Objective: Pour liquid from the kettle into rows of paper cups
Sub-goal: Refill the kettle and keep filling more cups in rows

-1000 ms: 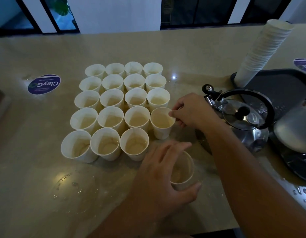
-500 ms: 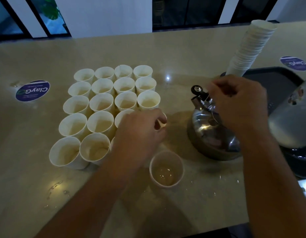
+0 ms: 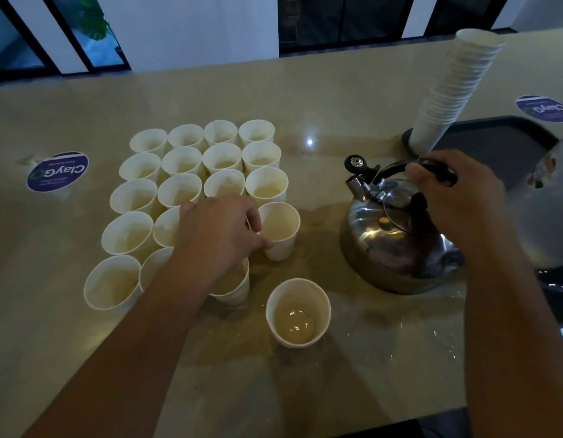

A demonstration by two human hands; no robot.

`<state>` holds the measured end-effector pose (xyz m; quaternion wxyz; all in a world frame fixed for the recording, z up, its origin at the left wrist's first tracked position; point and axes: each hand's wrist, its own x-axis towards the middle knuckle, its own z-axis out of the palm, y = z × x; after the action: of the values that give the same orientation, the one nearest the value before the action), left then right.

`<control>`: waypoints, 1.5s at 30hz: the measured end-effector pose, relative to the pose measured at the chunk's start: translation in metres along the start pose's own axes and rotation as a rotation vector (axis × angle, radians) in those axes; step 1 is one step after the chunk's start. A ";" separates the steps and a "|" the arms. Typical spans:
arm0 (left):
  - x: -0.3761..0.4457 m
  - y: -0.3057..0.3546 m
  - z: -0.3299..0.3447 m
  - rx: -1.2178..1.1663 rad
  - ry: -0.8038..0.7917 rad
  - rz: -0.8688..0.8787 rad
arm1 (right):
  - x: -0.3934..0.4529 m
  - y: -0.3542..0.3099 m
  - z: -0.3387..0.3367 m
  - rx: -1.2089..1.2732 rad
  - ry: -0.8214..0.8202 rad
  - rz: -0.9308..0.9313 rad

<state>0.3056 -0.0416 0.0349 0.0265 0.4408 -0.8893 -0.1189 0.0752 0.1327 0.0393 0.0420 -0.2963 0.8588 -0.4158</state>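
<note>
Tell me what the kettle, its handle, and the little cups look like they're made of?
Kettle: polished metal, probably stainless steel, since it mirrors the lights. Its handle, gripped by the right hand: matte black, likely plastic. Cups: thin white paper with rolled rims; the left hand touches one.

left hand (image 3: 218, 235): showing bare, with no glove, ring or band in view
left forearm (image 3: 141, 336): showing bare along its whole visible length, no sleeve reaching into view
right hand (image 3: 454, 197): showing bare, nothing worn on the fingers that can be made out
right forearm (image 3: 508, 327): showing bare up to the frame's edge, no sleeve, watch or strap appearing
clothing: not showing anywhere in the head view
</note>
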 end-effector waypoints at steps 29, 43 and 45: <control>0.005 0.009 0.003 -0.095 0.009 0.039 | -0.005 -0.019 0.004 0.304 -0.052 -0.162; 0.003 0.023 -0.041 -0.554 0.222 0.309 | 0.015 -0.076 -0.008 0.158 -0.285 -0.391; 0.003 0.022 -0.041 -0.540 0.195 0.289 | 0.018 -0.082 -0.007 0.122 -0.289 -0.408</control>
<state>0.2928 -0.0384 0.0797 0.2441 0.2961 -0.8723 -0.3030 0.0968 0.0882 0.1075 0.0975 -0.5167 0.7397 -0.4199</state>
